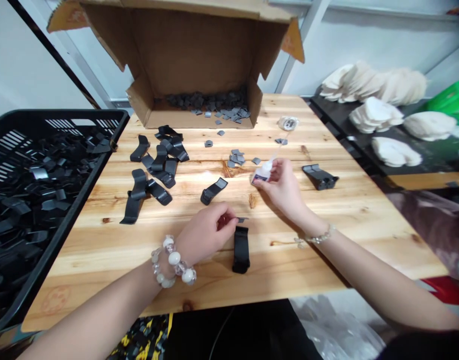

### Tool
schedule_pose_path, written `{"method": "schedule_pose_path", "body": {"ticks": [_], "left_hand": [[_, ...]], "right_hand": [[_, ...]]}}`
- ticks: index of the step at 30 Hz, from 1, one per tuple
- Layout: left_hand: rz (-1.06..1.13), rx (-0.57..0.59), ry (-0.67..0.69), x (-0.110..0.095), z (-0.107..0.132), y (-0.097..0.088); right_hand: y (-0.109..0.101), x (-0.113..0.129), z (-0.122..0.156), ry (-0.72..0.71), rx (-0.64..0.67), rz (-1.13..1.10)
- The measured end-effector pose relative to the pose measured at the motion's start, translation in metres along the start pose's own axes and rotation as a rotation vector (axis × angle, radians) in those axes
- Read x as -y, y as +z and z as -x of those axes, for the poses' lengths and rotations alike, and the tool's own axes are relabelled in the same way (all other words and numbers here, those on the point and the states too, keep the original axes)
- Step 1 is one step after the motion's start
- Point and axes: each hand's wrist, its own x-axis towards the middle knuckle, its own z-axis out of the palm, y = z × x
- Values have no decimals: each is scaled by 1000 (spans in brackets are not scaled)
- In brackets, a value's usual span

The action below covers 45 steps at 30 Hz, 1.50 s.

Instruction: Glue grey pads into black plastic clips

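Between the thumb and fingers of my left hand point(204, 232) is a small grey square pad point(242, 220), pinched just above the far end of a black curved plastic piece point(241, 250) on the table. My right hand point(284, 187) grips a small white squeeze bottle point(264, 171) with a dark label, its thin tip pointing up and away. Beyond my left hand lies another black curved piece point(214, 191) with a grey pad on its end. Loose grey pads point(236, 158) are scattered near the bottle. To the right of my right hand rest black pieces point(320, 177) side by side.
A cardboard box point(199, 119) on its side holds many grey pads at the back. At left stands a black crate point(118, 120) full of black pieces, beside a pile of them point(165, 155) on the table. A clear round item point(288, 123) sits back right; stacked white gloves point(375, 114) lie beyond.
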Motion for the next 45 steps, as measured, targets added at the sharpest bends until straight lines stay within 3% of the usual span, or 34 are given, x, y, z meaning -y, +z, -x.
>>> {"method": "schedule_pose_path", "body": {"ticks": [3, 6, 13, 16, 21, 23, 30, 37, 41, 45], "left_hand": [[-7, 16, -1, -2, 1, 1], [-8, 8, 5, -1, 1, 1], [34, -9, -11, 0, 1, -2], [53, 18, -28, -3, 2, -2], [96, 35, -44, -6, 2, -2], [118, 31, -49, -6, 1, -3], [124, 53, -87, -5, -1, -5], [-42, 163, -129, -5, 2, -5], [-113, 171, -47, -7, 9, -4], [-71, 242, 52, -7, 14, 0]], "right_hand": [[-17, -14, -8, 8, -88, 86], [-25, -14, -8, 20, -86, 144], [-54, 14, 16, -89, -70, 345], [-61, 33, 31, -92, 22, 362], [-45, 67, 47, 77, 488, 92], [-36, 75, 45, 77, 580, 36], [-18, 80, 35, -60, 651, 141], [-21, 65, 43, 100, 664, 96], [-22, 63, 42, 180, 756, 87], [-21, 64, 42, 139, 754, 82]]}}
